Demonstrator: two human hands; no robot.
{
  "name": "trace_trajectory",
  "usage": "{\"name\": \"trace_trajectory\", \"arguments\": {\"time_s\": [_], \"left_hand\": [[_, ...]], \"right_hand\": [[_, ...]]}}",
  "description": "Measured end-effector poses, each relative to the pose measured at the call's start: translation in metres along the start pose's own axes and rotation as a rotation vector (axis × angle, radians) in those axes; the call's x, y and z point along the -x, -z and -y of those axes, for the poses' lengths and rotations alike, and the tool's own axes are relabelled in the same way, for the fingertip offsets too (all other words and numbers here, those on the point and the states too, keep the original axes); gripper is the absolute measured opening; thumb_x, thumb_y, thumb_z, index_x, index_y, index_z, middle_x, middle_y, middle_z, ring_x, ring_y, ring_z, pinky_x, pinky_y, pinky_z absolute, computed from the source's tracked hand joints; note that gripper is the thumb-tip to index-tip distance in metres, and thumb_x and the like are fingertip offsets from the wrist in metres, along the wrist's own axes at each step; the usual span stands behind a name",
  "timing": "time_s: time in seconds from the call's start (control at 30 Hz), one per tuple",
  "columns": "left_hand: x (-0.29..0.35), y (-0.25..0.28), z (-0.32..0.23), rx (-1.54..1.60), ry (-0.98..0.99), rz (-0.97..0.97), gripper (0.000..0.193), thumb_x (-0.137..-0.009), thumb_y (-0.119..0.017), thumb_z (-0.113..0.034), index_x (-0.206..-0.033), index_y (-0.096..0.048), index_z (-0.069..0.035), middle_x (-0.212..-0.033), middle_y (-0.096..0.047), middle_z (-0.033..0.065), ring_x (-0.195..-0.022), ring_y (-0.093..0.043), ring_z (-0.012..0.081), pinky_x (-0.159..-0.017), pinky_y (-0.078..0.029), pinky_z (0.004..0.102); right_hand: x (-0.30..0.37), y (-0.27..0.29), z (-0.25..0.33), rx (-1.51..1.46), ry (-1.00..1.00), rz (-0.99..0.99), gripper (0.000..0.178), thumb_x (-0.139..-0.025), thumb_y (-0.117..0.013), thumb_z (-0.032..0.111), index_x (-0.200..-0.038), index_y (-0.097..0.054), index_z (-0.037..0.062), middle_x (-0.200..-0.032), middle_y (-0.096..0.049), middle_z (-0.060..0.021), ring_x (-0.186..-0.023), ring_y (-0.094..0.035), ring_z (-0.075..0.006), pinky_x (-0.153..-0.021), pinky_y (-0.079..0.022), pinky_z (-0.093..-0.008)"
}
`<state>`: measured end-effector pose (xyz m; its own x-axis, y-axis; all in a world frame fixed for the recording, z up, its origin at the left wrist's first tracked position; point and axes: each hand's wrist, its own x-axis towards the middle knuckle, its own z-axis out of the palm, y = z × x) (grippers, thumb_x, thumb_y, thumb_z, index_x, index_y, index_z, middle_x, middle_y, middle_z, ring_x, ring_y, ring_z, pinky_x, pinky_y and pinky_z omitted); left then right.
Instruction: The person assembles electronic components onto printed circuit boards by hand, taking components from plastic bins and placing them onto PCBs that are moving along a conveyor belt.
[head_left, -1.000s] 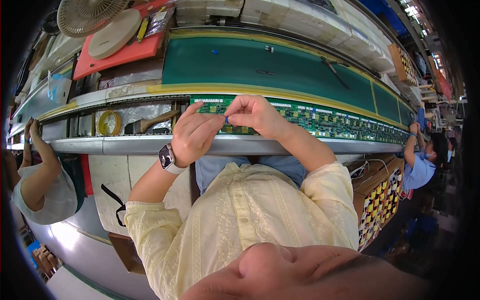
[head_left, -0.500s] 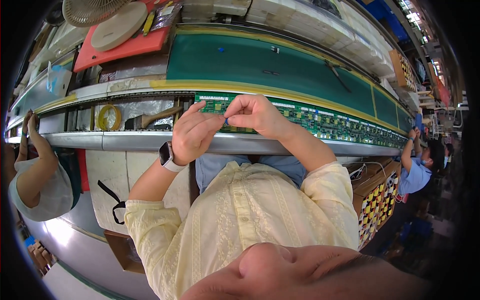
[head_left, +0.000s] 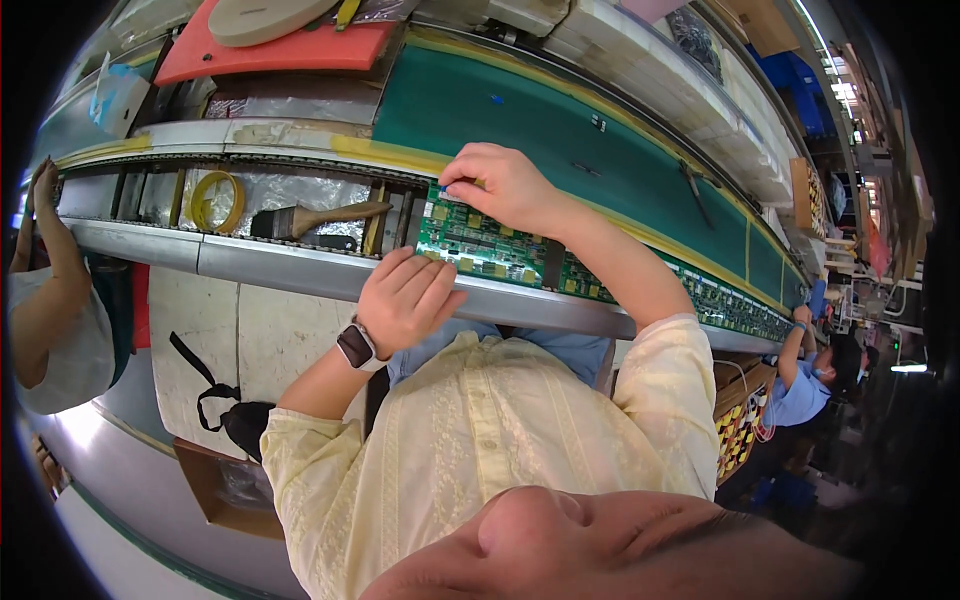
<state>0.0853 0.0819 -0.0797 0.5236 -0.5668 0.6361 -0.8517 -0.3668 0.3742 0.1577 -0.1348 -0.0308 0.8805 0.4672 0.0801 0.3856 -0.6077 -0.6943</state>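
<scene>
A green circuit board (head_left: 485, 245), crowded with small parts, lies in the conveyor line in front of me. My right hand (head_left: 505, 190) reaches over its far left corner, fingers pinched on a small blue component (head_left: 443, 188) at the board's edge. Only a bit of that component shows under the fingertips; whether it sits in the board cannot be told. My left hand (head_left: 408, 300), with a watch on the wrist, rests at the near left edge of the board and the metal rail, its fingers laid over the edge and holding nothing.
Left of the board, a brush (head_left: 315, 218) and a yellow tape roll (head_left: 217, 202) lie between the rails. Beyond runs a green work surface (head_left: 520, 120) with a few small parts and a tool (head_left: 695, 190). Co-workers (head_left: 805, 375) sit at the far right and far left.
My hands have parted from over the board. The right went to the board's far left corner with the blue component, the left down to the near edge. The view has shifted.
</scene>
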Motion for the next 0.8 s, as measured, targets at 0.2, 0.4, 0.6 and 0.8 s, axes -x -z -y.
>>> {"name": "trace_trajectory", "arguments": {"time_s": [0.2, 0.4, 0.6, 0.8], "left_hand": [[-0.001, -0.001, -0.001, -0.001, -0.002, 0.068, 0.031, -0.081, -0.073, -0.022, -0.1, -0.064, 0.001, -0.089, -0.067, 0.0124, -0.085, -0.066, 0.0253, -0.082, -0.052, 0.0401], [-0.001, 0.001, -0.002, 0.001, 0.046, 0.117, 0.032, -0.083, -0.072, -0.024, -0.102, -0.064, 0.001, -0.089, -0.068, 0.0121, -0.084, -0.066, 0.0249, -0.083, -0.052, 0.0394], [-0.002, 0.002, -0.002, -0.004, 0.049, 0.124, 0.032, -0.083, -0.071, -0.024, -0.101, -0.064, 0.001, -0.09, -0.068, 0.0118, -0.084, -0.067, 0.0239, -0.083, -0.052, 0.0383], [-0.004, 0.002, -0.002, -0.008, 0.054, 0.121, 0.03, -0.083, -0.071, -0.024, -0.1, -0.065, 0.0, -0.089, -0.069, 0.0116, -0.084, -0.067, 0.0238, -0.083, -0.052, 0.0379]], "right_hand": [[-0.01, -0.014, -0.009, 0.154, 0.129, 0.09, 0.009, -0.082, -0.064, 0.012, -0.089, -0.069, 0.0082, -0.089, -0.066, -0.0079, -0.088, -0.063, -0.0297, -0.079, -0.05, -0.0423], [-0.01, -0.018, -0.008, 0.174, 0.122, 0.101, 0.007, -0.08, -0.065, 0.011, -0.087, -0.068, 0.0095, -0.086, -0.065, -0.0058, -0.088, -0.062, -0.0271, -0.079, -0.048, -0.0409], [-0.009, -0.018, -0.009, 0.185, 0.13, 0.1, 0.007, -0.079, -0.066, 0.011, -0.085, -0.068, 0.0093, -0.085, -0.064, -0.0045, -0.087, -0.062, -0.0258, -0.078, -0.047, -0.0403], [-0.007, -0.022, -0.007, 0.201, 0.169, 0.037, 0.007, -0.078, -0.067, 0.01, -0.084, -0.066, 0.0086, -0.083, -0.063, -0.0052, -0.084, -0.061, -0.0258, -0.075, -0.047, -0.0404]]}}
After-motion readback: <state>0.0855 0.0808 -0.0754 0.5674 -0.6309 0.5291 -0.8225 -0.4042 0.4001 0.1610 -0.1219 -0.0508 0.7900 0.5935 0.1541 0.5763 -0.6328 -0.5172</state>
